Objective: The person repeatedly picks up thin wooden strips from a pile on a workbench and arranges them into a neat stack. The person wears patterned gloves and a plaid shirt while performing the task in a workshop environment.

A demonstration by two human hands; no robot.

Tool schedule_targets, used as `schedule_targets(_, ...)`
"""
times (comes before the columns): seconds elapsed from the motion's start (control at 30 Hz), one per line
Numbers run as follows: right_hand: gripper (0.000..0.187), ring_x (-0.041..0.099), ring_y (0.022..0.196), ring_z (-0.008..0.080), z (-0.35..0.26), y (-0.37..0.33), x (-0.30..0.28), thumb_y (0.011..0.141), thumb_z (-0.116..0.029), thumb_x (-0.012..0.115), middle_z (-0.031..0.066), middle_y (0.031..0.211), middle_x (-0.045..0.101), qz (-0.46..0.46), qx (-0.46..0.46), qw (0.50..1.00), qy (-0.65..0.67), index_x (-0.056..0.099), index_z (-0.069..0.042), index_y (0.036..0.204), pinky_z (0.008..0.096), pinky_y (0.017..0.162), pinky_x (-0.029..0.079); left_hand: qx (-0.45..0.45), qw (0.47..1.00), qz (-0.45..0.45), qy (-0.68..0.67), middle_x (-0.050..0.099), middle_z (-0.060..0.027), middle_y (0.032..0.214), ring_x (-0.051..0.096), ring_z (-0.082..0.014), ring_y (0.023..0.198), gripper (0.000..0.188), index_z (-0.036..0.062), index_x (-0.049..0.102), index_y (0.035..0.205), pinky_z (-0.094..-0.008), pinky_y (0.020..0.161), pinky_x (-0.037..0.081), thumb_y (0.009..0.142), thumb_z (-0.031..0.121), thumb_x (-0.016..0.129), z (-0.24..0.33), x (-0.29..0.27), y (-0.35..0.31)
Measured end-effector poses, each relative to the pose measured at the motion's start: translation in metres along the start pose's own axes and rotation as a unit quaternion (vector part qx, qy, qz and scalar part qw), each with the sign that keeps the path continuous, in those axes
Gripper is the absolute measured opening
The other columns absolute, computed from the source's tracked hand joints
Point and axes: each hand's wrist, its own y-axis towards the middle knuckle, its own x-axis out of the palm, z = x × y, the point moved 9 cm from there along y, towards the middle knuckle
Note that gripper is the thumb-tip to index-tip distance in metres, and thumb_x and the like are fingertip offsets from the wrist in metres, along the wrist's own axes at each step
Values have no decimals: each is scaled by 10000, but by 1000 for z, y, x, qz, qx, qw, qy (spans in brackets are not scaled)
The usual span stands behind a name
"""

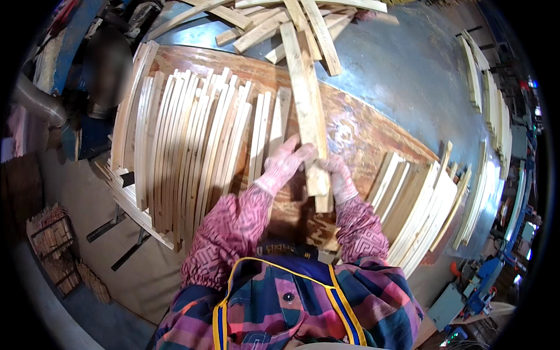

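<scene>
Two long pale wooden slats (304,99) lie one against the other in front of me, pointing away, their near ends slightly staggered. My left hand (287,163), in a light knitted glove, closes on their left edge near the close end. On the opposite edge, my right hand (338,174), gloved alike, grips the same pair with bent fingers. The far ends reach toward a loose heap of slats (262,29). Left of my hands, many slats (192,134) stand on edge in a long row. A second stack of slats (411,204) sits to the right, close to my right forearm.
A worn plywood board (361,128) lies under the work, on a grey metal table (402,64). Another person's gloved hand (366,14) shows by the far heap. More slats (477,192) line the right side. Bundled wood pieces (52,233) rest on the floor at left.
</scene>
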Motion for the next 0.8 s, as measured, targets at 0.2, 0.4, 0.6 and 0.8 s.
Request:
schedule_targets(0.2,277,676,787,175,63,-53,-19,988,-219,588,71,951,696,90,-9,995,-41,626,-21,1178,311,706,578,5,978,136,-160,655,-187,1218,631,-296,1112,618,-53,434,1427,-371,952,543,886,76,702,-71,-29,-27)
schedule_targets(0.4,265,670,703,197,89,-79,-6,988,-240,603,90,907,684,116,-13,985,125,594,-30,1150,329,625,586,-119,963,50,-237,555,-198,1366,574,-252,1213,703,-75,384,1453,-350,1047,459,865,83,736,-97,-31,-73)
schedule_targets(0.6,228,662,658,181,98,-130,-8,986,-226,603,84,870,686,168,-25,985,-28,629,-29,1096,311,587,575,-128,972,35,-195,503,-210,1431,492,-281,1312,734,-62,339,1487,-387,1061,424,864,89,698,-126,-37,-81)
schedule_targets(0.8,338,687,905,199,25,-264,-28,931,-231,697,113,1029,692,348,-145,917,-128,633,10,1159,296,801,572,-90,990,-39,-97,588,-156,1342,582,-252,1153,634,-11,435,1456,-344,974,458,893,137,685,-140,-18,-65)
